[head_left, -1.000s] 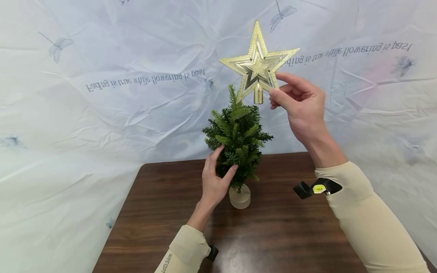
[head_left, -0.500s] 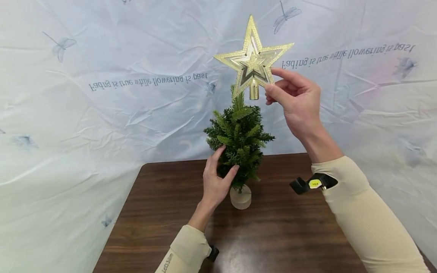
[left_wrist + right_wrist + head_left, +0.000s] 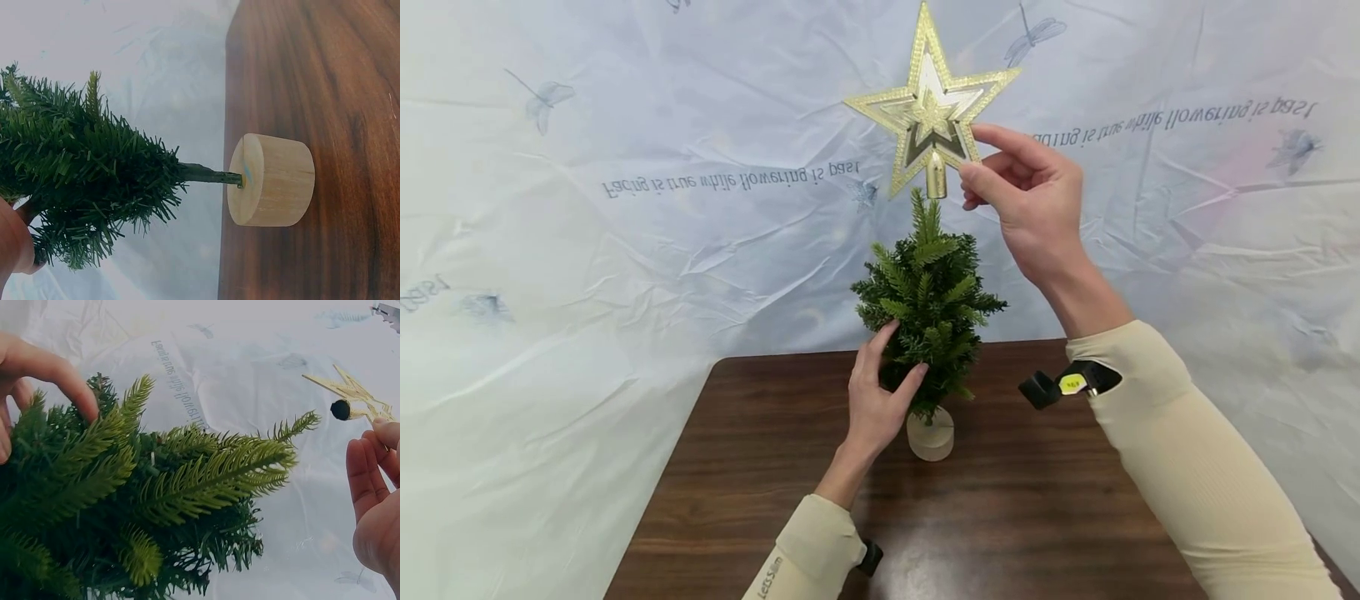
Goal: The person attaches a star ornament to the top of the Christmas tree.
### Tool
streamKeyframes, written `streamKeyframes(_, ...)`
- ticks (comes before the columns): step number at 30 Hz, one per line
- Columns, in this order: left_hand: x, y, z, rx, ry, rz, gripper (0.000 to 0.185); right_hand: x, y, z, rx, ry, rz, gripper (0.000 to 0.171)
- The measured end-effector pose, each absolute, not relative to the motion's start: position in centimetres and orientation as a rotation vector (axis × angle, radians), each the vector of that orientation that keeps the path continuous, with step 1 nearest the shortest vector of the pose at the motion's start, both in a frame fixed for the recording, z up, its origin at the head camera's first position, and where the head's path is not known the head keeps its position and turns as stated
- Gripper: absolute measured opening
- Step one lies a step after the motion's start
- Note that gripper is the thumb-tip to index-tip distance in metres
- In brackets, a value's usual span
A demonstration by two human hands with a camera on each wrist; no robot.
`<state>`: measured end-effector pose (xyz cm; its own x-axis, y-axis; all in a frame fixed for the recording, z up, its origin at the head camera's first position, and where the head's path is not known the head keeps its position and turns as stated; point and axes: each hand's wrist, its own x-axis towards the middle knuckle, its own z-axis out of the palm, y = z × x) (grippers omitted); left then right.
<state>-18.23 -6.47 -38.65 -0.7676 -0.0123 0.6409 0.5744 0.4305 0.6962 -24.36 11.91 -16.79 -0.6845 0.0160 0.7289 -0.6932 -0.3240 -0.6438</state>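
A small artificial Christmas tree (image 3: 928, 300) stands upright on a round wooden base (image 3: 281, 181). My left hand (image 3: 876, 400) grips its lower branches from the left side, thumb in front and fingers partly hidden in the needles. Above the treetop, my right hand (image 3: 1033, 200) pinches a gold star tree topper (image 3: 931, 108) by its lower right point. The star's short socket (image 3: 936, 175) points down, right over the top sprigs in the head view. Seen from the right wrist, the dark socket opening (image 3: 340, 410) faces the tree tip, with a gap between them.
The base rests on a dark brown wooden table (image 3: 760, 467), near its back edge. Behind it hangs a pale sheet (image 3: 737, 250) with printed dragonflies and mirrored lettering. Black straps (image 3: 1067, 385) sit on both beige-sleeved wrists.
My right hand has carried the star left and slightly up, from right of the treetop to above it. My left hand stays in place on the tree.
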Motion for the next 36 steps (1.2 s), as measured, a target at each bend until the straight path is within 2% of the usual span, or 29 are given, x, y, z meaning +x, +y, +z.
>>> streamKeyframes(13, -18.3, -6.3, -38.8, -0.493, -2.123, -1.328, 0.063, -25.2, 10.7, -15.8, 0.877, -1.479, 2.022, 0.033)
streamKeyframes(24, -18.2, -6.3, -38.7, -0.485, -2.128, -1.309, 0.063, -23.4, 10.1, -15.1, 0.869, -1.558, 1.918, 0.029)
streamKeyframes(36, -18.1, -6.4, -38.6, -0.480, -2.127, -1.297, 0.063, -23.2, 9.4, -15.1, 0.844, -1.648, 1.801, 0.029)
